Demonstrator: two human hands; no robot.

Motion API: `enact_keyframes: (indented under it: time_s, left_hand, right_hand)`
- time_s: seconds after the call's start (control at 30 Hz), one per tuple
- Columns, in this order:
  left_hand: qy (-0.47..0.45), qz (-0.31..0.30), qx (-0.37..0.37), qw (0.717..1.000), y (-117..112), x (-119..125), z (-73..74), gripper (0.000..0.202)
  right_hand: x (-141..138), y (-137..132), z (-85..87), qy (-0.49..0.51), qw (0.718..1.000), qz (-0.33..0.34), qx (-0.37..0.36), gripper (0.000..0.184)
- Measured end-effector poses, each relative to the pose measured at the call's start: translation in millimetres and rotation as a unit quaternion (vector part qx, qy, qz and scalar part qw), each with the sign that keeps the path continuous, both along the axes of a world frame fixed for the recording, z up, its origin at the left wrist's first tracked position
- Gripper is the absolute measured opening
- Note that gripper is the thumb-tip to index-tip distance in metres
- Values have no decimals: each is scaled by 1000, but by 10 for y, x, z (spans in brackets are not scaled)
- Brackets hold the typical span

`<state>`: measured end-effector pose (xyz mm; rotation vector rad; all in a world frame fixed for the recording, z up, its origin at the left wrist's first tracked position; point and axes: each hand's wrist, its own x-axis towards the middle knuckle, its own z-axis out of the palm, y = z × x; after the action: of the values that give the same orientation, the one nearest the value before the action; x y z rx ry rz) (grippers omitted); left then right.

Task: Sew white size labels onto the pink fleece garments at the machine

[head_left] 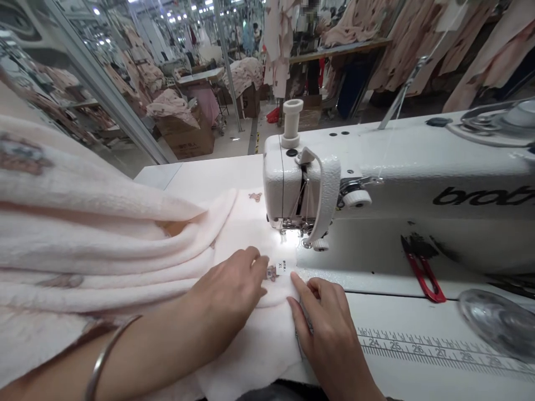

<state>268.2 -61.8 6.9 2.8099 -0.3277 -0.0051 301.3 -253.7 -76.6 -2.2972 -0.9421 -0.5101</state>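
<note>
Pale pink fleece fabric (251, 334) with small bear prints lies across the sewing machine bed and is heaped up on the left. On it, just in front of the lit needle area, sits a small white size label (283, 267) marked XL. My left hand (234, 284) is over the fleece left of the label, fingers bent, thumb and forefinger apart. At the fabric's right edge, my right hand (328, 317) grips the fleece, its forefinger tip touching the label's lower right corner and its other fingers curled. The white sewing machine head (292, 184) stands just beyond both hands.
Red-handled thread snips (424, 273) lie on the machine bed at right, near a blurred clear round object (497, 323). A printed ruler scale (426, 348) runs along the table's front. Behind are cardboard boxes (188, 136) and hanging pink garments (278, 50).
</note>
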Motion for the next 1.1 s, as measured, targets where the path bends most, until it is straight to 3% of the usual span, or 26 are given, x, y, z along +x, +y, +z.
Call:
enact_keyframes:
  time_s: [0.1, 0.17, 0.27, 0.43, 0.93, 1.1]
  left_hand:
    - [-31, -115, 62, 991, 46, -96, -4, 42]
    - [-42, -175, 84, 980, 45, -53, -102, 47]
    - [-60, -214, 102, 970, 35, 54, -286, 51]
    - [-58, -216, 127, 966, 87, 84, -431, 54]
    - [-54, -206, 128, 969, 62, 67, -422, 50]
    - [-55, -218, 134, 965, 41, 102, -384, 51]
  right_hand:
    - [-2, 2, 4, -8, 1000, 1, 8, 34]
    - [-5, 7, 5, -6, 1000, 0, 13, 34]
    - [-9, 15, 6, 3, 1000, -1, 13, 34]
    - [-12, 37, 22, 7, 1000, -7, 7, 33]
    - [-34, 29, -31, 8, 1000, -5, 2, 37]
    - [111, -105, 75, 72, 997, 10, 14, 32]
